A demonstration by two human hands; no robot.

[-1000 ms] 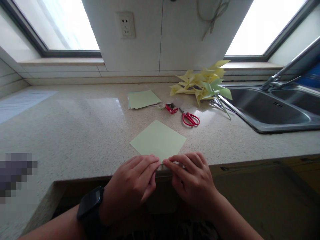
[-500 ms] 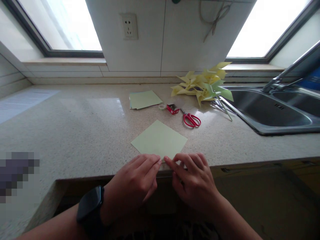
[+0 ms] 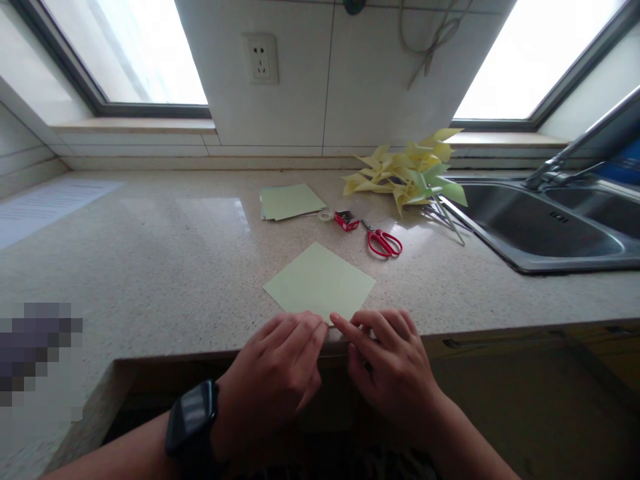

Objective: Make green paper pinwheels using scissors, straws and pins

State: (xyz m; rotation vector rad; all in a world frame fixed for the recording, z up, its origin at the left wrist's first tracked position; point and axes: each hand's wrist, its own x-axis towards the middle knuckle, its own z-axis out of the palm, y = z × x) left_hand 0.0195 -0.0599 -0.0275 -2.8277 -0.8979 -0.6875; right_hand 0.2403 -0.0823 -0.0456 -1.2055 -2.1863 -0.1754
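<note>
A pale green square sheet of paper (image 3: 320, 279) lies on the counter with one corner pointing at me. At that near corner, by the counter's front edge, both hands meet. My left hand (image 3: 281, 363), below a black wristwatch, is closed, its fingers together over the corner; its thumb is mostly hidden. My right hand (image 3: 393, 357) has its index fingertip against the same corner from the right, the other fingers curled. The corner itself is largely covered by the fingertips.
Beyond the sheet are a paper stack (image 3: 293, 201), a tape roll (image 3: 325, 216), a small red box (image 3: 347, 221) and red-handled scissors (image 3: 383, 240). Yellow and green paper pinwheels (image 3: 405, 175) lie near the sink (image 3: 550, 213). A printed sheet (image 3: 50, 207) is at left.
The view has shifted slightly. My left hand has turned a little and edged right at the near corner; my right index finger has lifted slightly. The sheet stays in place.
</note>
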